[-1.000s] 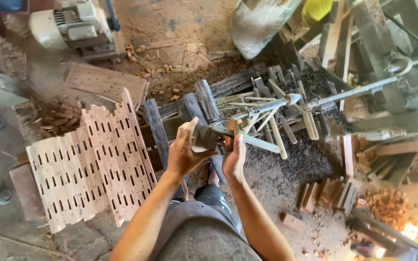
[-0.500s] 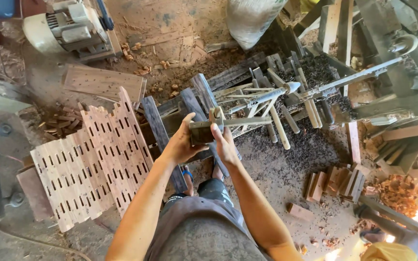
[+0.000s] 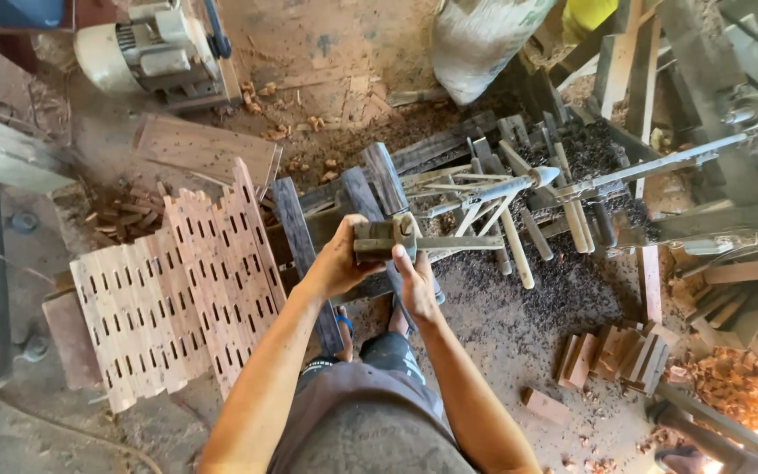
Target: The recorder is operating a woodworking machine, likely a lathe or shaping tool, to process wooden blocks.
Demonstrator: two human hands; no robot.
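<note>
Both hands grip one small dark wooden block [image 3: 377, 240] in front of the body, the left hand [image 3: 339, 263] wrapping its end and the right hand [image 3: 414, 279] bracing it from below, steady beside the metal rod [image 3: 493, 190].

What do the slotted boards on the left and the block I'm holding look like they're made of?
Slotted boards: pale, unfinished wood, by the visible grain and raw-cut slots. Block, held by left hand and right hand: dark and greyish, probably weathered wood, though metal can't be ruled out.
</note>
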